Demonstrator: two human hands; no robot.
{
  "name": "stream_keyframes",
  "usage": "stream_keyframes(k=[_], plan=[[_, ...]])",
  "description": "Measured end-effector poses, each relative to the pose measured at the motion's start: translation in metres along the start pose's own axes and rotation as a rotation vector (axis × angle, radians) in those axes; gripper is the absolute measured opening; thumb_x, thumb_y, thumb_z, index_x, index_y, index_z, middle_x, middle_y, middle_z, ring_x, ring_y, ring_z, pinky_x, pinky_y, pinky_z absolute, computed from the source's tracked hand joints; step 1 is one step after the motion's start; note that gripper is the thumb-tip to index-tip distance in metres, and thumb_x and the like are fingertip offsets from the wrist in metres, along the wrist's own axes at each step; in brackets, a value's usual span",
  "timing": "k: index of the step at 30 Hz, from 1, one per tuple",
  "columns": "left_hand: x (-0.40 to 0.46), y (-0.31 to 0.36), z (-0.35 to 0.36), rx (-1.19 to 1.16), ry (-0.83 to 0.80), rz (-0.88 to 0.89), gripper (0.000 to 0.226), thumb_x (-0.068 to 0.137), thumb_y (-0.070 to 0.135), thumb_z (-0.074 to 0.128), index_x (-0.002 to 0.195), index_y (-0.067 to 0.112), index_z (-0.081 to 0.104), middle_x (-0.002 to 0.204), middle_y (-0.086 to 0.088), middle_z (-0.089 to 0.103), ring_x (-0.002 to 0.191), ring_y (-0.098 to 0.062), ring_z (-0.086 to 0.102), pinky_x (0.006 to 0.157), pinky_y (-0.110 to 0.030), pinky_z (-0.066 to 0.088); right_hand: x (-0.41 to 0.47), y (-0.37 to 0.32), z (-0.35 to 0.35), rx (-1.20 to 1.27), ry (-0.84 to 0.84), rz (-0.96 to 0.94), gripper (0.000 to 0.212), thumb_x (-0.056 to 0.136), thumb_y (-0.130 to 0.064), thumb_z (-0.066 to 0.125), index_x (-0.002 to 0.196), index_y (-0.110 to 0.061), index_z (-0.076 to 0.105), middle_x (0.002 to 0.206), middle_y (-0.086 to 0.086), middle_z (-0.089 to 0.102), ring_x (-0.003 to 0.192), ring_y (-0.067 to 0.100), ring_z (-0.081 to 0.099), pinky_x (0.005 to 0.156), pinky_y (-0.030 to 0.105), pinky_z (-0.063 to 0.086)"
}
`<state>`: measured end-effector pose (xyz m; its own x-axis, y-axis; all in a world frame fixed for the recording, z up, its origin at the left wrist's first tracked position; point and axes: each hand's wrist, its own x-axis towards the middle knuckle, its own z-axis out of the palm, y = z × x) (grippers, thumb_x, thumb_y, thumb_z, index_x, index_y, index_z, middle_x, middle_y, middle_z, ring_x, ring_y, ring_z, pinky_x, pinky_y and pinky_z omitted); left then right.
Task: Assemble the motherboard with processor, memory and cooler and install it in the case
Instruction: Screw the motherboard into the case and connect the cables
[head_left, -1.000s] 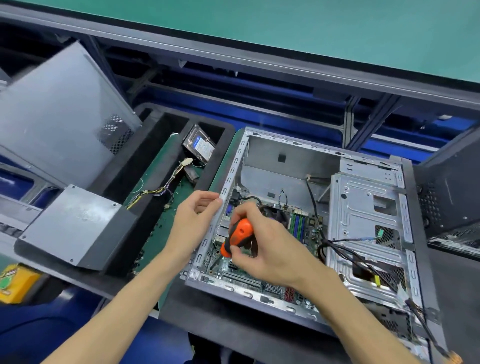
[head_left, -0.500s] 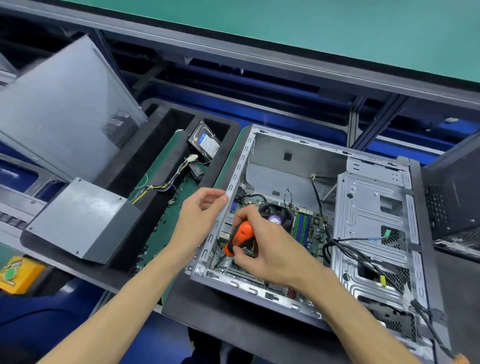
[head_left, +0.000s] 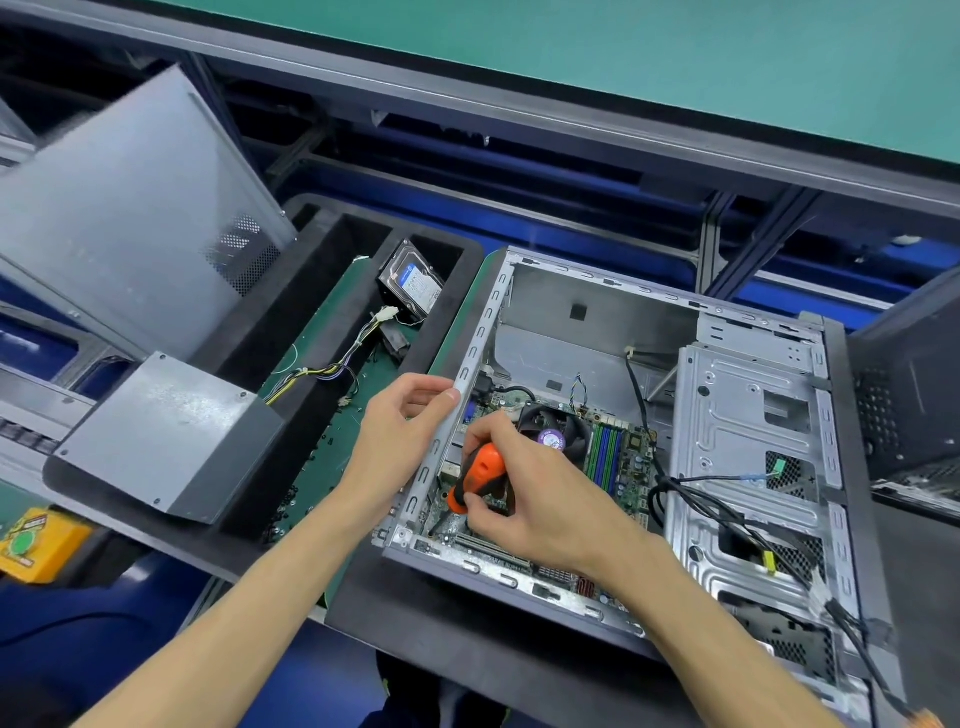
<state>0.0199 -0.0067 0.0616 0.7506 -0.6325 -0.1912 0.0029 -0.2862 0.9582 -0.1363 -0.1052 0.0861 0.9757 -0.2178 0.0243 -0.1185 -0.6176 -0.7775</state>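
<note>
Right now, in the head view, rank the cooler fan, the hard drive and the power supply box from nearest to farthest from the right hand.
From the right hand:
1. Cooler fan, just beyond it inside the case.
2. Hard drive, up left in the tray.
3. Power supply box, far left.

Orange-and-black screwdriver, silver-grey case, green motherboard with green and blue memory sticks, yellow box at eight o'clock.

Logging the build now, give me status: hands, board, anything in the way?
Left hand grips the case edge. Right hand holds the screwdriver, tip down at the motherboard seated inside the case. Loose cables lie right, clear of the tool.
</note>
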Motion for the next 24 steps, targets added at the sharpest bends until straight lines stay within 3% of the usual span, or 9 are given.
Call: stream_keyframes(k=[10, 17, 21, 24], plan=[[-0.002, 0.006, 0.000, 0.007, 0.008, -0.021, 0.011, 0.091, 0.029, 0.070, 0.101, 0.025, 0.072, 0.097, 0.006, 0.073, 0.095, -0.010, 0.067, 0.089, -0.035, 0.056, 0.000, 0.002, 0.002, -0.042, -0.003, -0.028, 0.037, 0.087, -0.023, 0.066, 0.111, -0.032, 0.039, 0.083, -0.021, 0.055, 0.072, -0.006, 0.053, 0.063, 0.006, 0.036], [-0.005, 0.011, -0.001, 0.087, -0.011, -0.007, 0.009, 0.093, 0.027, 0.067, 0.102, 0.025, 0.070, 0.098, 0.007, 0.071, 0.096, -0.012, 0.066, 0.090, -0.038, 0.055, 0.003, 0.001, 0.002, -0.045, -0.003, -0.016, 0.040, 0.087, -0.035, 0.073, 0.113, -0.036, 0.041, 0.090, -0.021, 0.059, 0.077, 0.003, 0.057, 0.065, 0.012, 0.043], [-0.010, 0.032, -0.012, 0.329, 0.038, 0.268, 0.010, 0.097, 0.031, 0.060, 0.092, 0.025, 0.066, 0.086, 0.008, 0.065, 0.078, -0.007, 0.057, 0.072, -0.022, 0.048, 0.009, -0.001, 0.006, -0.039, 0.004, -0.017, 0.043, 0.082, -0.046, 0.080, 0.111, -0.031, 0.052, 0.088, -0.007, 0.070, 0.066, -0.004, 0.056, 0.063, 0.013, 0.044], [-0.020, 0.062, -0.027, 0.428, -0.126, 0.416, 0.031, 0.093, 0.054, 0.056, 0.079, 0.026, 0.061, 0.066, 0.001, 0.057, 0.059, -0.012, 0.049, 0.055, -0.018, 0.041, 0.011, -0.002, 0.009, -0.039, 0.022, 0.019, 0.046, 0.079, -0.055, 0.079, 0.107, -0.027, 0.057, 0.085, -0.005, 0.073, 0.070, 0.006, 0.063, 0.071, 0.030, 0.054]])
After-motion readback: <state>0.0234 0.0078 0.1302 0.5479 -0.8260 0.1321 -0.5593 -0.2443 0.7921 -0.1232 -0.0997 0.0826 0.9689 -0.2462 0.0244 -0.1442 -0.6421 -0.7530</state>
